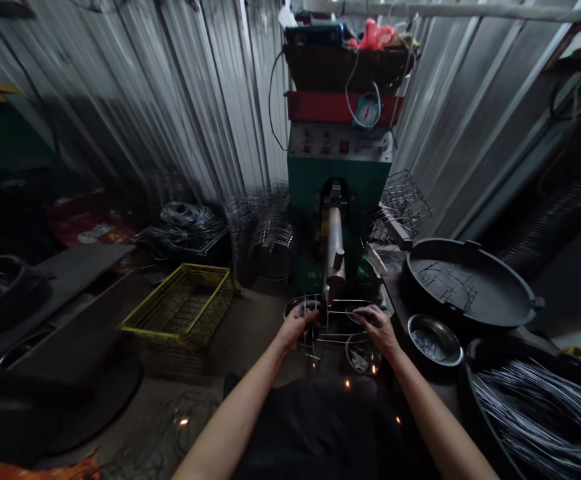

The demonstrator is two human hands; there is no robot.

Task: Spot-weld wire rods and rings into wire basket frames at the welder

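Under the arm of a green spot welder, a wire frame of thin metal rods is held up between my hands. My left hand is closed on its left side, where short rods cross. At the frame's right end, the fingers of my right hand pinch a wire. Bright sparks fly below, over my dark-clothed lap. Behind and beneath the frame sit small metal bowls, partly hidden by it and my hands.
To the left stands a yellow wire basket. On the right are a large black pan, a steel bowl with small metal pieces, and a tub of long wires. Wire racks lean by the corrugated wall.
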